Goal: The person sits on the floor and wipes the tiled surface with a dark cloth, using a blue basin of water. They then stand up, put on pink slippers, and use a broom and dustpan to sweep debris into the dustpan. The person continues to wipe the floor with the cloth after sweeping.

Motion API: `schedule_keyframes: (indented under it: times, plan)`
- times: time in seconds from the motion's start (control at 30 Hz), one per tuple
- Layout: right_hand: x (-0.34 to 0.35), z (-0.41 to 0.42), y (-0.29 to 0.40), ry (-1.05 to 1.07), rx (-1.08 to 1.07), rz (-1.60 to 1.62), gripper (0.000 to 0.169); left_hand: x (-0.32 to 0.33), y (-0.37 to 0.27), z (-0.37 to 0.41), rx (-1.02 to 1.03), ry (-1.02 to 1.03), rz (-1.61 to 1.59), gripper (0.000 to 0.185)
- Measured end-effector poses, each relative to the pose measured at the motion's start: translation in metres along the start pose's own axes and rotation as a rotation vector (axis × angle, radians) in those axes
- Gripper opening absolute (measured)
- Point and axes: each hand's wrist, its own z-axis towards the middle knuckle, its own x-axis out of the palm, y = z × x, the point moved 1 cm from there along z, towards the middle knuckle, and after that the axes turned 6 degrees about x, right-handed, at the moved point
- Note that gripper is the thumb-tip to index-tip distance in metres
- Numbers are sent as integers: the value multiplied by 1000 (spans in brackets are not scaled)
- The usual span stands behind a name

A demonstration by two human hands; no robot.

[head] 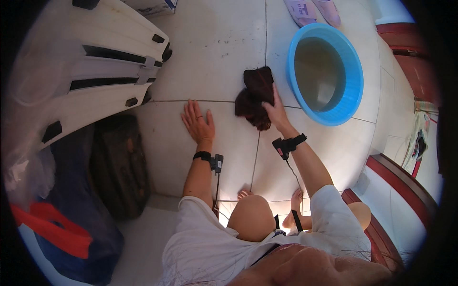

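Observation:
My right hand (276,111) grips the right side of a dark brown, crumpled cloth (254,96) that lies on the pale tiled floor (200,71). The cloth spans a joint between tiles. To its left, my left hand (198,123) rests palm down on the floor, fingers slightly apart, with a ring on one finger and nothing in it. A blue plastic basin (352,91) stands right of the cloth and holds murky water (318,75). The palm of my right hand is hidden.
A white suitcase (114,68) with black trim is at the upper left. Below it are a dark bag (121,164) and a dark blue bag with red straps (75,232). Lilac slippers (302,12) are beyond the basin. Dark marks dot the tiles ahead.

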Motion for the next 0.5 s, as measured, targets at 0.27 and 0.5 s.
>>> schedule_keyframes:
  times: [0.27, 0.5]
  plan:
    - [-59, -159, -16, -88, 303, 524, 79, 0, 8, -7, -41, 19, -10, 61]
    - [-32, -267, -169, -306, 923, -121, 99, -4, -3, -2, -17, -7, -27, 61]
